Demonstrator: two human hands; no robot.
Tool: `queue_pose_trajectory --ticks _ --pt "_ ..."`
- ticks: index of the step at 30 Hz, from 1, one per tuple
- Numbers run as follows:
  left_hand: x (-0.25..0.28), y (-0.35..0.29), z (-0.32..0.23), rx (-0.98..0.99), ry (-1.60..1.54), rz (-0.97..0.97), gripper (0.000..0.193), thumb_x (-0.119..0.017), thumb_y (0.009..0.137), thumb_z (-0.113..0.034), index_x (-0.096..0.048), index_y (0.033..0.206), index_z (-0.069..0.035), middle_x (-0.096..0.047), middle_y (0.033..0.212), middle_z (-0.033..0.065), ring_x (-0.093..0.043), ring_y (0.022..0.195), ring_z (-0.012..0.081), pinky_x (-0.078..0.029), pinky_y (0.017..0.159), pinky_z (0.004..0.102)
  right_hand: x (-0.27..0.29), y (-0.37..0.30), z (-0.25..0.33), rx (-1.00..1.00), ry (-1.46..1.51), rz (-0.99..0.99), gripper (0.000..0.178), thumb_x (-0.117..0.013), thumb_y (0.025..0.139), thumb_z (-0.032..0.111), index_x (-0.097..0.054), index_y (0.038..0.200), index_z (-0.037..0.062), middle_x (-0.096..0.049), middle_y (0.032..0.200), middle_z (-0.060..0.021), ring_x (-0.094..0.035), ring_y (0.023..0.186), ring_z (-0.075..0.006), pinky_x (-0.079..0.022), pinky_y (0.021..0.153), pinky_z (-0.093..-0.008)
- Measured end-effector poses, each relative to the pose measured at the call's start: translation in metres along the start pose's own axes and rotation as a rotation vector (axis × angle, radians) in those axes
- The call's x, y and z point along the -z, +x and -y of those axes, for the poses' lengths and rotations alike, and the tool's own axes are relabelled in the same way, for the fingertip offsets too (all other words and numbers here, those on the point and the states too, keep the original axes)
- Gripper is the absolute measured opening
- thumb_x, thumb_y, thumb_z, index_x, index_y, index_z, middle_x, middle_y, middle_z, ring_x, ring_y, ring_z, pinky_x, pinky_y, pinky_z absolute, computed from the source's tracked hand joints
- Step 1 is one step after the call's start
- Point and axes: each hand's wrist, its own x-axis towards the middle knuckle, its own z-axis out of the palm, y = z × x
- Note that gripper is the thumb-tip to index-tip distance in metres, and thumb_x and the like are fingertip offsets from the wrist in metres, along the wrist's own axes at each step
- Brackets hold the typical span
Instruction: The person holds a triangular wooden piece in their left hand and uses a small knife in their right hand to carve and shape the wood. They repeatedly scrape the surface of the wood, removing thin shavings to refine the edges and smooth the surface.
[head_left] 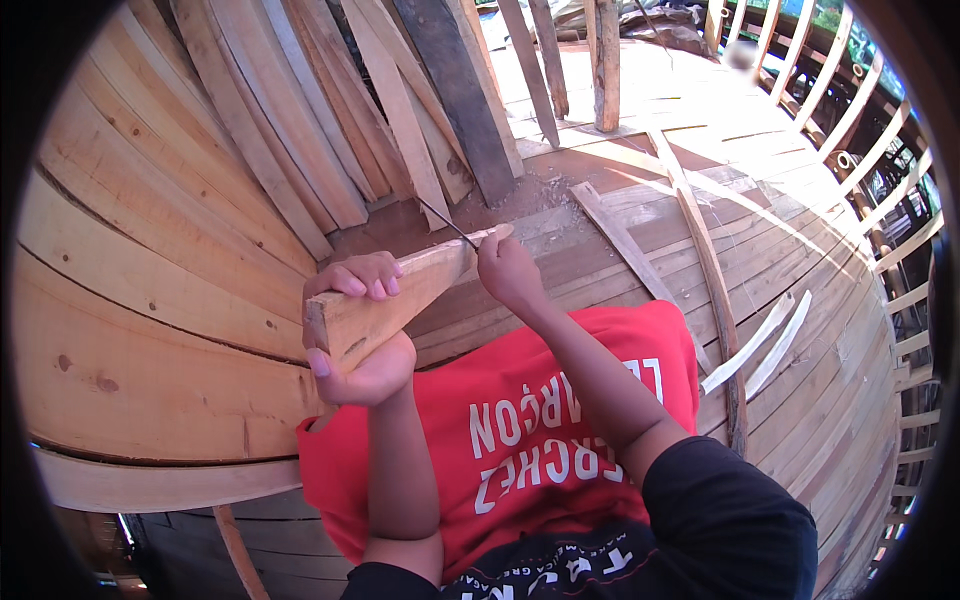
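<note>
My left hand [382, 368] is closed round the near end of a pale wedge-shaped wooden board [405, 297]. Its palm and thumb lie at the lower side and its fingers curl over the top edge. The board slants up to the right and narrows to its far tip. My right hand [508, 268] is closed at that narrow end, gripping a thin dark rod-like tool [446, 222] whose exact kind I cannot make out. The tool crosses the board's top edge and points away to the upper left. A red cloth [560, 400] with white lettering spreads below both forearms.
Curved planks [150, 300] form a wall at left. Several boards [290, 110] and a dark post [465, 110] lean at the back. On the plank floor lie a long batten [705, 260], a shorter strip [625, 240] and two pale curved strips [778, 345]. Ribs [860, 110] line the right.
</note>
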Motion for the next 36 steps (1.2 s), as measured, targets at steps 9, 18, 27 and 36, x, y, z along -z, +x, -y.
queue_pose_trajectory --ticks 9,18,27,36 --pt "0.002 -0.001 -0.003 0.03 0.008 -0.055 0.052 -0.044 0.077 -0.055 -0.047 0.09 -0.005 -0.045 0.077 0.0089 -0.044 0.07 0.0229 -0.039 0.073 0.0421 -0.01 -0.001 0.001 0.065 -0.038 -0.036 0.057 -0.033 0.097 0.034 -0.064 0.07 -0.0066 -0.063 0.073 -0.0286 -0.063 0.075 -0.0484 -0.048 0.075 -0.0546" --pt "0.003 0.002 -0.004 0.027 0.023 -0.06 0.051 -0.045 0.076 -0.055 -0.047 0.091 -0.005 -0.045 0.077 0.0088 -0.043 0.07 0.0222 -0.039 0.073 0.0413 -0.016 -0.01 0.01 0.047 -0.11 -0.143 0.055 -0.034 0.098 0.031 -0.064 0.069 -0.0051 -0.062 0.07 -0.0289 -0.062 0.069 -0.048 -0.049 0.07 -0.0556" --pt "0.016 0.007 -0.004 0.005 0.017 -0.106 0.05 -0.043 0.077 -0.053 -0.047 0.091 -0.005 -0.046 0.078 0.0087 -0.044 0.071 0.0227 -0.04 0.075 0.0419 -0.011 -0.024 0.022 0.203 -0.048 0.027 0.054 -0.034 0.098 0.03 -0.063 0.067 -0.0032 -0.062 0.067 -0.027 -0.061 0.067 -0.0475 -0.048 0.068 -0.056" --pt "0.013 0.007 -0.001 -0.024 0.037 -0.151 0.054 -0.044 0.078 -0.057 -0.047 0.091 -0.004 -0.047 0.076 0.0101 -0.045 0.068 0.0224 -0.04 0.07 0.0403 -0.022 0.0 -0.006 0.175 -0.113 -0.137 0.056 -0.033 0.098 0.031 -0.063 0.065 -0.0034 -0.061 0.066 -0.0273 -0.062 0.067 -0.0477 -0.05 0.068 -0.0553"
